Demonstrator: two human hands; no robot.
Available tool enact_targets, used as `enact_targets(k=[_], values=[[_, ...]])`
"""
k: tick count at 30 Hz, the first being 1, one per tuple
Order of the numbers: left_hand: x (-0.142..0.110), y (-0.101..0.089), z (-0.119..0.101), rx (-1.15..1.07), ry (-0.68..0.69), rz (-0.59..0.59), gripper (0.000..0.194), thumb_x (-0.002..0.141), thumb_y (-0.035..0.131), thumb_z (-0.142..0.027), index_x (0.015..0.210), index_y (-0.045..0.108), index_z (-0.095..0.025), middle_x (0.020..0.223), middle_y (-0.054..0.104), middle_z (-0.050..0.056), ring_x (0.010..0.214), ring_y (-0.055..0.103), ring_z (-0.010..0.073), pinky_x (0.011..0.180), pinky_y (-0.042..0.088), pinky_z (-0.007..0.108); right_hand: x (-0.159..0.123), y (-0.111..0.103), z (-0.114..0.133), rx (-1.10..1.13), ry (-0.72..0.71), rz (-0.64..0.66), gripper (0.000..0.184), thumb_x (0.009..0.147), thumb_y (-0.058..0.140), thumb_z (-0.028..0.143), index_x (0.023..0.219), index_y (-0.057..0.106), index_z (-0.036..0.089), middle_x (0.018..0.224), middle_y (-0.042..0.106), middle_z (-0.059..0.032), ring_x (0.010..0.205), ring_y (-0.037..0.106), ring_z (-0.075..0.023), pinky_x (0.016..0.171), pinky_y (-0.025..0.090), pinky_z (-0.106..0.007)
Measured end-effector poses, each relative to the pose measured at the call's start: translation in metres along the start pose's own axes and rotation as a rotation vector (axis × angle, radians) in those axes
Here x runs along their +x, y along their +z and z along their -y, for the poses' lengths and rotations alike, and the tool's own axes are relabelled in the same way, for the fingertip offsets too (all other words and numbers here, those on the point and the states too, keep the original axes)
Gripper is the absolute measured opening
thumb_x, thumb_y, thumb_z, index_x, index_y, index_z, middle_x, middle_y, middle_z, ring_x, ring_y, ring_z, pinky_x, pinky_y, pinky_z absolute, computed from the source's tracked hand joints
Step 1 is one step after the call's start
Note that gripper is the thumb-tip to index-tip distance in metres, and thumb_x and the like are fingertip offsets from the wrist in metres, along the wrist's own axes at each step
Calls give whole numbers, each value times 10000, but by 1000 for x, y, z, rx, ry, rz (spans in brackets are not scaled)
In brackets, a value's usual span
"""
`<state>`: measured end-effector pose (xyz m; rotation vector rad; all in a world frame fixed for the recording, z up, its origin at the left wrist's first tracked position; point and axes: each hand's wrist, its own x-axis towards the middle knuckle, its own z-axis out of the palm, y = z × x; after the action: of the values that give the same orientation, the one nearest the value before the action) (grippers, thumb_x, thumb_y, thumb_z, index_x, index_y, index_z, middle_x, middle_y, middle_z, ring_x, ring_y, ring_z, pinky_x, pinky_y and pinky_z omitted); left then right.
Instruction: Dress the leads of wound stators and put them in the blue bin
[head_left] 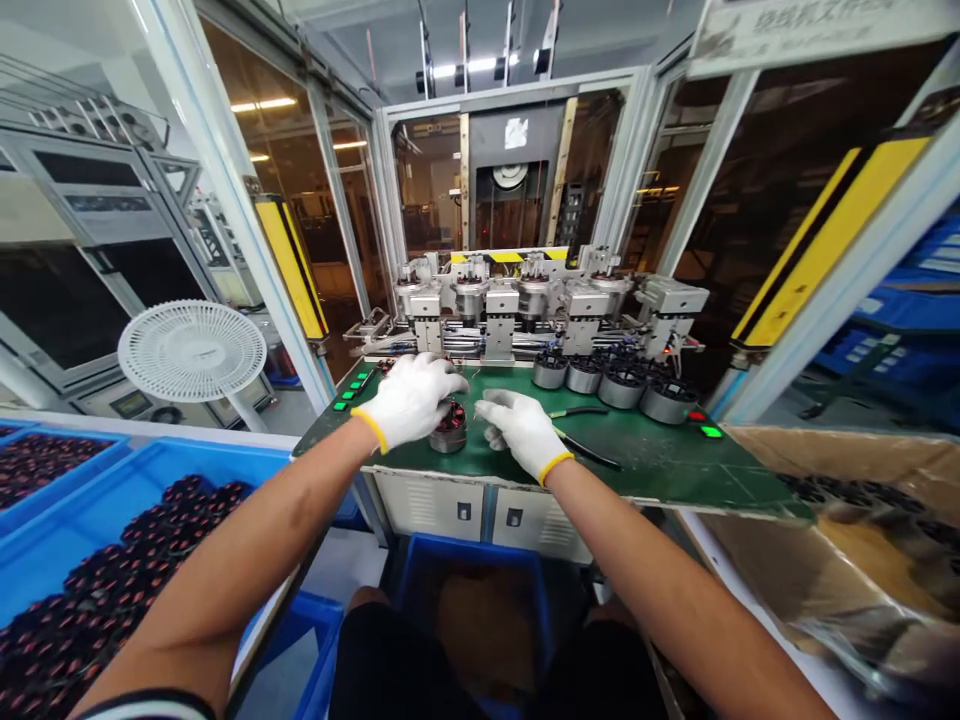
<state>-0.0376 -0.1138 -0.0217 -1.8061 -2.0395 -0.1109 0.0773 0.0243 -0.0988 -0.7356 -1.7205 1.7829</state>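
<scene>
A wound motor stator (448,432) with copper-coloured coils and a grey metal ring stands upright on the green worktop (525,465). My left hand (416,400), in a white glove with a yellow cuff, curls over its left and far side. The fingers hide part of the stator's top. Just right of it is my right hand (519,428), gloved alike, with thumb and fingers pinched together. Whatever lies between those fingertips is too small to make out. Beside the right hand lies a hand tool with black handles (592,450), its head partly hidden by the glove.
Several stators (621,385) stand in a row at the right rear. Behind them is a winding machine (502,310) between yellow guard posts (292,265). Blue crates (247,450) of wound stators are at left, a cardboard box (780,450) at right, and a fan (193,350) at left rear.
</scene>
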Motion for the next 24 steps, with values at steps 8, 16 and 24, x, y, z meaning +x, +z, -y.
enact_targets(k=[8,16,24], values=[[33,23,28,-213,14,357,316,712,586,-296,1009,692,-305,1004,723,-40,879,647,162,627,424,212,-15,-16,-4,-2,-60,231,557,684,615,256,1213,502,124,544,458,80,426,426,-87,366,326,-178],[20,20,22,-236,-269,330,287,643,621,-370,900,718,-286,918,731,3,832,662,197,659,474,238,21,-67,28,-250,-148,-87,444,717,547,227,1151,550,135,628,514,32,434,399,-83,430,327,-212],[14,26,-1,-96,-555,256,321,651,578,-371,871,709,-177,892,706,168,863,674,325,676,521,371,-10,-11,28,-837,-462,-144,359,811,603,334,1163,599,263,1058,680,-33,937,616,-205,817,467,-294]])
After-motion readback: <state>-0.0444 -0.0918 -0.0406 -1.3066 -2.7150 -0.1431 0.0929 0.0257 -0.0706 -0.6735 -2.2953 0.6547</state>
